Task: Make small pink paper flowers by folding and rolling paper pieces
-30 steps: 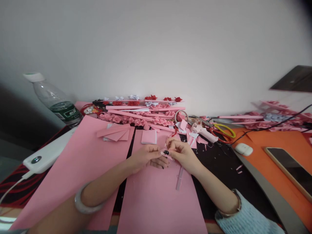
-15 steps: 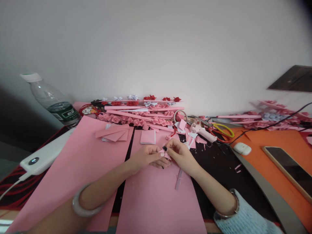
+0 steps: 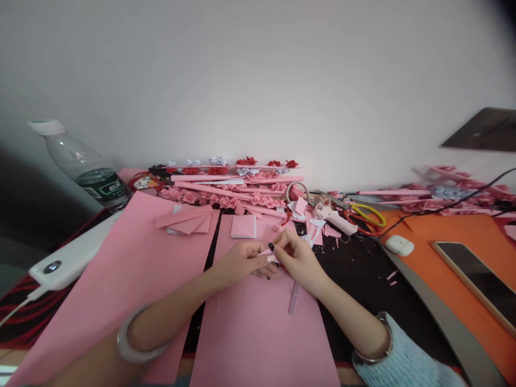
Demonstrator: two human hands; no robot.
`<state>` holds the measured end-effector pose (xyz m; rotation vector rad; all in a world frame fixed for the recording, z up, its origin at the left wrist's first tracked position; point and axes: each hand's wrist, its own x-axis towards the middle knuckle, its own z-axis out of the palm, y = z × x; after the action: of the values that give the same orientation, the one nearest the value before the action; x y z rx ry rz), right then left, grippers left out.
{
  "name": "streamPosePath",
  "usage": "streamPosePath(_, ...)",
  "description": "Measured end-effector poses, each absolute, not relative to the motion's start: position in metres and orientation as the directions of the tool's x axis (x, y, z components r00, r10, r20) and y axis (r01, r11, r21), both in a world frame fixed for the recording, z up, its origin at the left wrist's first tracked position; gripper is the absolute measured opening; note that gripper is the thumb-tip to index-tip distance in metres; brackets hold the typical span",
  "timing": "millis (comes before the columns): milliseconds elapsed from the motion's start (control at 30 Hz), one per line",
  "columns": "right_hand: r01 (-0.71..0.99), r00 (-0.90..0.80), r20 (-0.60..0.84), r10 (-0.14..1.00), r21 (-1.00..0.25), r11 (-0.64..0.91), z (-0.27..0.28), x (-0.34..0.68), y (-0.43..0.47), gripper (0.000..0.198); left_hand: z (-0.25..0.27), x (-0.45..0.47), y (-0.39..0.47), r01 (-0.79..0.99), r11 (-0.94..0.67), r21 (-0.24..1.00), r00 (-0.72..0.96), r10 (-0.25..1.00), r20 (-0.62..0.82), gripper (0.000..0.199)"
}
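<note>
Between my two hands is a small piece of pink paper, mostly covered by the fingers. My left hand pinches it from the left, thumb on top. From the right, my right hand grips its other edge with thumb and forefinger, the fingertips of both hands close together. Both hands are above a large pink sheet. A narrow strip lies on that sheet below my right hand. Just beyond the hands sits a stack of small square papers.
Pink paper flowers and rolled tubes line the wall. A glue gun, scissors and tape roll lie back right. Folded papers, a bottle and a power bank are left; a phone and earbud case right.
The small pink paper has been tilted or folded between the fingers and shows a narrower face. My fingertips have drawn slightly closer together. The view has shifted a little.
</note>
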<state>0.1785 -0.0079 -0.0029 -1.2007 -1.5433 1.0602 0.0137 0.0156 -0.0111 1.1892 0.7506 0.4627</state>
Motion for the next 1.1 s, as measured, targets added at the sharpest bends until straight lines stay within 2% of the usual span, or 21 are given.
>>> streamPosePath(267, 0.2, -0.097, 0.048, 0.994, -0.977, 0.067, -0.0034, 0.1789, -0.0046, 0.018, -0.0085, 0.0142, 0.015, 0.076, 0.311, 0.947, 0.67, 0.688, -0.28, 0.03)
streamPosePath(633, 0.157, -0.133, 0.034, 0.991, -0.986, 0.055, -0.0032, 0.1814, -0.0022, 0.025, -0.0094, 0.0118, 0.015, 0.057, 0.317, 0.947, 0.698, 0.665, -0.265, 0.027)
streamPosePath(767, 0.049, -0.166, 0.005, 0.986, -0.999, 0.013, -0.0034, 0.1806, -0.002, 0.024, -0.0093, 0.0111, 0.015, 0.035, 0.331, 0.943, 0.708, 0.657, -0.257, 0.026)
streamPosePath(933, -0.07, -0.203, -0.083, 0.976, -0.993, -0.099, -0.0052, 0.1803, -0.003, 0.032, -0.0096, 0.0104, 0.0156, 0.031, 0.34, 0.94, 0.709, 0.655, -0.26, 0.027)
streamPosePath(1100, 0.026, -0.271, -0.096, 0.958, -0.995, -0.092, -0.01, 0.1832, -0.0023, 0.037, -0.0082, 0.0093, 0.0155, 0.022, 0.335, 0.942, 0.723, 0.645, -0.246, 0.027)
